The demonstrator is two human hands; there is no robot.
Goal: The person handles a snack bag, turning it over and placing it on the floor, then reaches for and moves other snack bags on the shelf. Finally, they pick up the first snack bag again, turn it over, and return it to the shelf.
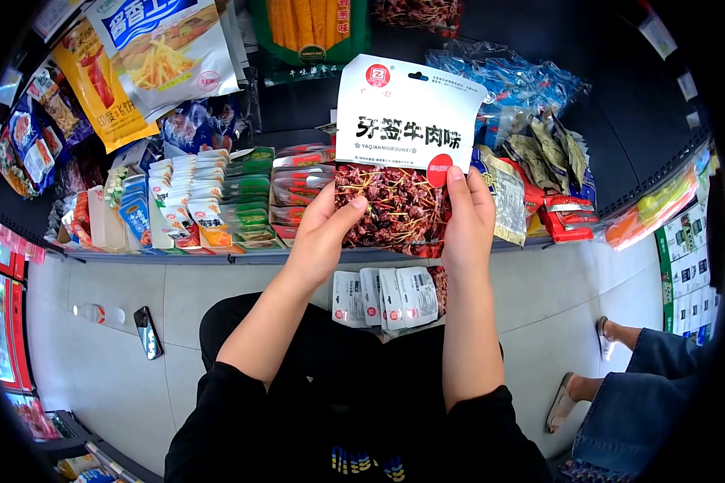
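Note:
Both my hands hold up one snack packet with a white top, black Chinese lettering and a clear window of dark red meat on toothpicks. My left hand grips its lower left edge, thumb across the window. My right hand grips the lower right edge, fingers reaching up to a red round sticker. Several more packets of the same kind rest on my lap below the hands.
A store shelf in front holds rows of small packets. Hanging snack bags fill the upper left. A phone and a water bottle lie on the tiled floor at left. Another person's sandalled feet stand at right.

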